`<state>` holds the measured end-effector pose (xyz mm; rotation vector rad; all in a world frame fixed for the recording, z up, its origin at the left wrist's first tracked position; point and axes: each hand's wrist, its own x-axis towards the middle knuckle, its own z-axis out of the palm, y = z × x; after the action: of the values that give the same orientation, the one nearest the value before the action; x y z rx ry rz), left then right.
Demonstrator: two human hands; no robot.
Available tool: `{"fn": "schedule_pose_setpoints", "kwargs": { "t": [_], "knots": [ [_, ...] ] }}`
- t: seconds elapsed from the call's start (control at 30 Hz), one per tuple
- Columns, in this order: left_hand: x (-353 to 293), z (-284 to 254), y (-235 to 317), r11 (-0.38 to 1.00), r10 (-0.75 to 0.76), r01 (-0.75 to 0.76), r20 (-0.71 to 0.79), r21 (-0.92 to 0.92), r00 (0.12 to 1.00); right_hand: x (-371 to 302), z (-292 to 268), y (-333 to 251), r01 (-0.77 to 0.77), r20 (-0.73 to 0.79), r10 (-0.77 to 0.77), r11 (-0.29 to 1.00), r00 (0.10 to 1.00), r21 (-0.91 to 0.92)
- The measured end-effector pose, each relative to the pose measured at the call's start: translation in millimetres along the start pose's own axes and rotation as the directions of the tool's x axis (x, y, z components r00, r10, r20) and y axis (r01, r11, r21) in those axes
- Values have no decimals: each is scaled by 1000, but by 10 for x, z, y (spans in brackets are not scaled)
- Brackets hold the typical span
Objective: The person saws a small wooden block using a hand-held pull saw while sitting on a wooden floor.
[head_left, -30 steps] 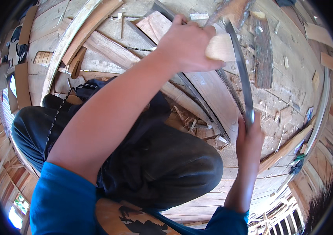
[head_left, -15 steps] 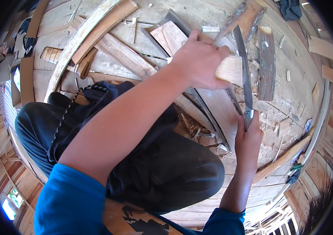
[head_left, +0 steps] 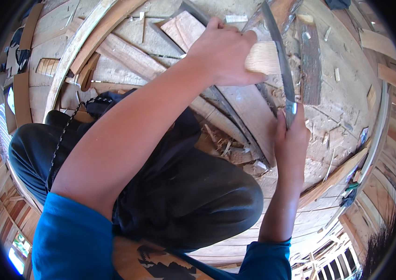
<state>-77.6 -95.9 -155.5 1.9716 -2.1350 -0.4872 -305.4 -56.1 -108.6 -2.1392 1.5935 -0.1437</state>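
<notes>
L hand [head_left: 226, 53] clamps the pale wood block [head_left: 262, 58] from its left; R hand [head_left: 292, 126], on the block's near side, grips the saw [head_left: 281, 56] by its handle, blade at block's right end; poss. risk: block twists, blade skips, nicks L thumb; block's left end hidden under L hand; cut depth unclear.

No text, number or sign can be read. At the bottom of the frame, left of centre, a dark jagged print [head_left: 167, 267] stands on the tan front of the shirt [head_left: 124, 254]; no letters can be made out in it. A white patch [head_left: 10, 99] on the cardboard [head_left: 21, 93] at the left edge and a blue-and-white scrap [head_left: 364, 135] at the right are too small to show any wording.
</notes>
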Motion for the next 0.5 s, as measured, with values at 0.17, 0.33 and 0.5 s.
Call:
{"fn": "schedule_pose_setpoints", "kwargs": {
  "t": [0.17,0.33,0.5],
  "knots": [
    [-78,-16,0,995,98,-98,26,-3,995,-185,-16,-4,-20,77,20,1000,997,0],
    [-38,47,76,999,25,-27,-75,-22,997,-66,14,-72,-73,1,73,997,997,1],
    [-9,-44,50,999,10,-8,29,-50,1000,-255,-7,16,-110,21,111,993,994,-37]
  ]
}}
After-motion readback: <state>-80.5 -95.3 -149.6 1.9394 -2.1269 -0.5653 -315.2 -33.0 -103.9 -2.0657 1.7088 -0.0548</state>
